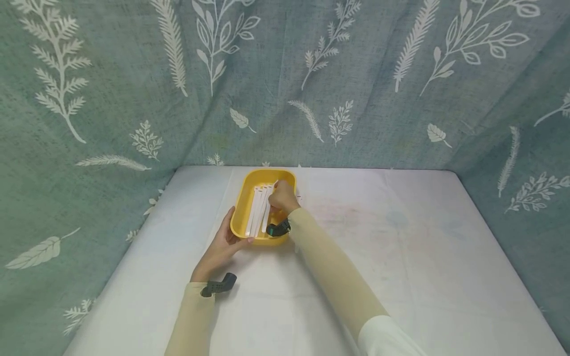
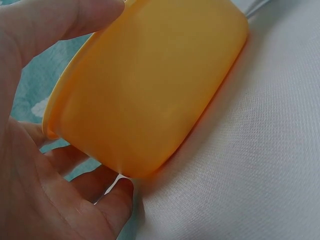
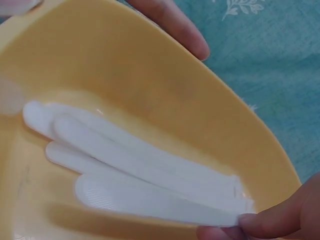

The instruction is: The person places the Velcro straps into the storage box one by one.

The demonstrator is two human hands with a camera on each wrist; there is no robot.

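A yellow tray [image 1: 263, 242] with rounded corners stands on the white-covered table, holding several slim white plastic sticks [image 1: 256, 212] laid lengthwise. My left hand [image 1: 224, 247] grips the tray's near left corner, thumb on the near rim and fingers along the left side. Inside the tray's right half, my right hand [image 1: 283, 198] pinches the far end of one white stick [image 3: 155, 202] between thumb and finger. That stick has a rounded end with fine ridges; its pinched end is hidden by the fingertips. Other sticks [image 3: 120, 150] lie overlapping beside it.
The white tablecloth [image 1: 401, 247] stretches around the tray, with faint stains to the right. A green leaf-patterned curtain [image 1: 276, 99] hangs close behind the tray and along the sides. A dark wrist camera [image 1: 218, 285] sits on each wrist.
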